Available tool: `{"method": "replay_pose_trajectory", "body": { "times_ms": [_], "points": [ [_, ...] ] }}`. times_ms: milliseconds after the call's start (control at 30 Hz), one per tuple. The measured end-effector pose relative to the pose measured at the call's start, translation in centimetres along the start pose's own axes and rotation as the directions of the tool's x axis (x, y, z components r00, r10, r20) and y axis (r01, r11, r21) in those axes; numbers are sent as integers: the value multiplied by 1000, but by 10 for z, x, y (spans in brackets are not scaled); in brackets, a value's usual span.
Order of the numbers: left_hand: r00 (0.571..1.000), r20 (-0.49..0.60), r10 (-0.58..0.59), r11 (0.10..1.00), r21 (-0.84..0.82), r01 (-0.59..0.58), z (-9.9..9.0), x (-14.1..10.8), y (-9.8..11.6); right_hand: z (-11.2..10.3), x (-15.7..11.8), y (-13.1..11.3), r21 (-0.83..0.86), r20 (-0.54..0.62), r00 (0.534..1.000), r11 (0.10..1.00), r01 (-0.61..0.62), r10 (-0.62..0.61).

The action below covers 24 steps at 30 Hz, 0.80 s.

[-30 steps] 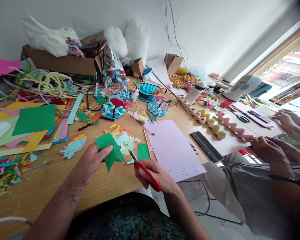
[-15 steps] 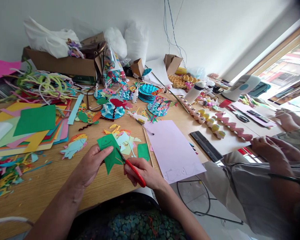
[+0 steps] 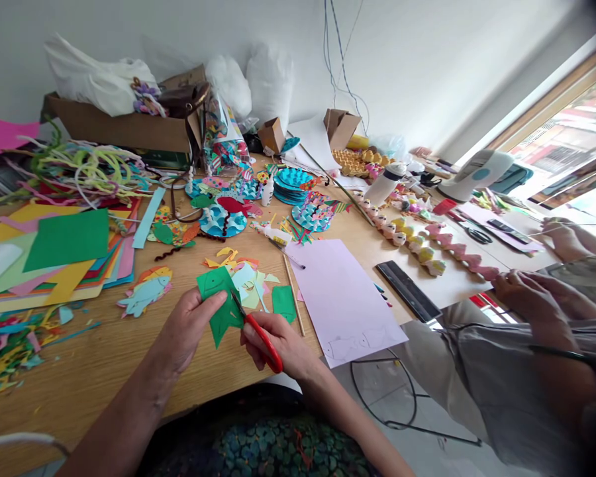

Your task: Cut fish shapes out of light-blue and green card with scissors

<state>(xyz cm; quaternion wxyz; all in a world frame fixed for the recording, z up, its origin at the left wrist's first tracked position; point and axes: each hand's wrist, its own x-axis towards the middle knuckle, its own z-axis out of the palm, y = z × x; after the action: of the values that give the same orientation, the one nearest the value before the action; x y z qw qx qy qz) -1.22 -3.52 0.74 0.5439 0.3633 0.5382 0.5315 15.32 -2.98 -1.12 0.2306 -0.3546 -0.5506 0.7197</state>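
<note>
A piece of green paper [image 3: 220,313] with a fish outline drawn on it is pinched in my left hand [image 3: 195,322], thumb on top. My right hand [image 3: 278,341] is closed around the red handles of a pair of scissors [image 3: 264,342]. The dark blades reach into the paper's right side, where its edge is notched. Just beyond lie paper offcuts [image 3: 248,278] and a smaller green paper piece [image 3: 283,303]. Left of my hands rests a small pile of cut paper fish [image 3: 146,291], a light blue one on top.
A lilac sheet [image 3: 347,298] with pencilled fish lies to the right, beside a black ruler-like bar [image 3: 408,290]. Coloured paper sheets [image 3: 69,242] are stacked at left, with shreds [image 3: 24,351] in front. Another person's hands [image 3: 529,291] are at far right, near painted egg-carton strips [image 3: 461,250].
The scissors and my right hand have shifted slightly left, and the blades sit at a slightly different angle against the green paper. My left hand keeps its pinch.
</note>
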Motion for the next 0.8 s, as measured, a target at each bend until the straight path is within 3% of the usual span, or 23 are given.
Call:
{"method": "replay_pose_trajectory", "body": {
  "times_ms": [167,333,800],
  "points": [
    [999,48,24,997,66,-28,-2,2,6,-5,-3,-9,-8,19,999,999,-49,49],
    [998,56,-5,1000,22,3,-3,2,8,-5,0,-13,34,55,997,997,-63,61],
    [993,71,-90,991,-94,96,2,-2,10,0,4,6,-71,-3,1000,997,16,-16]
  ]
}}
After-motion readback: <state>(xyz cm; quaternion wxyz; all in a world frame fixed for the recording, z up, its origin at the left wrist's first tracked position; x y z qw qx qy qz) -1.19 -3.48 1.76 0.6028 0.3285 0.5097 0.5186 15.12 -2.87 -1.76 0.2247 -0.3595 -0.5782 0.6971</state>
